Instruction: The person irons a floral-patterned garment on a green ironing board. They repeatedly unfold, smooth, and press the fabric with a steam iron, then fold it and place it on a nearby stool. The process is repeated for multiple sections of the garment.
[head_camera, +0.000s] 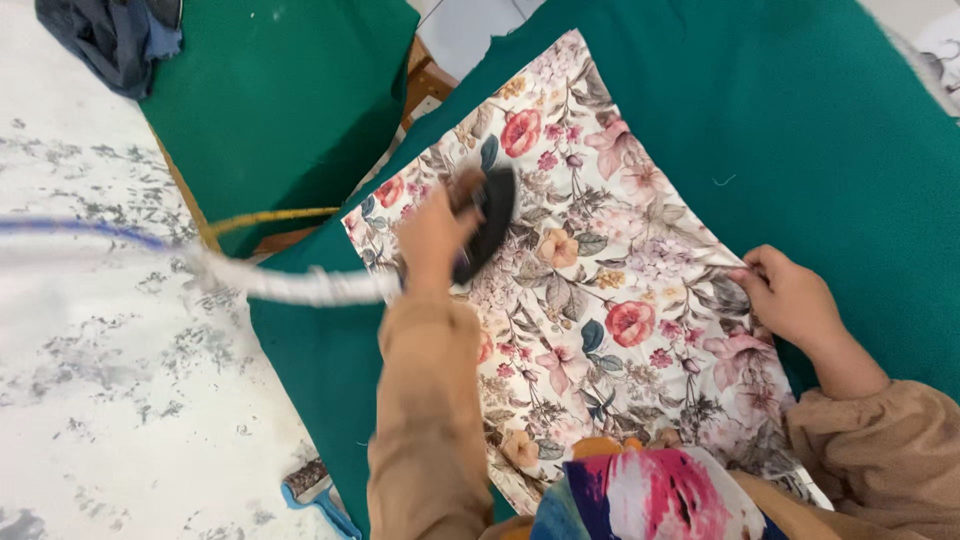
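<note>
A floral-print fabric (600, 300) lies spread flat on a green cloth-covered table (800, 130). My left hand (432, 240) grips the handle of a dark clothes iron (492, 222), which rests on the fabric's upper left part. The iron's white and blue cord (290, 285) trails off to the left, blurred. My right hand (790, 298) presses and pinches the fabric's right edge, holding it down. Both arms wear tan sleeves.
A white speckled floor (90, 380) lies to the left. Another green-covered surface (280, 100) holds dark clothing (115, 35) at the top left. A yellow strip (270, 215) hangs in the gap between them. A small brush with a blue handle (312, 487) lies at the bottom left.
</note>
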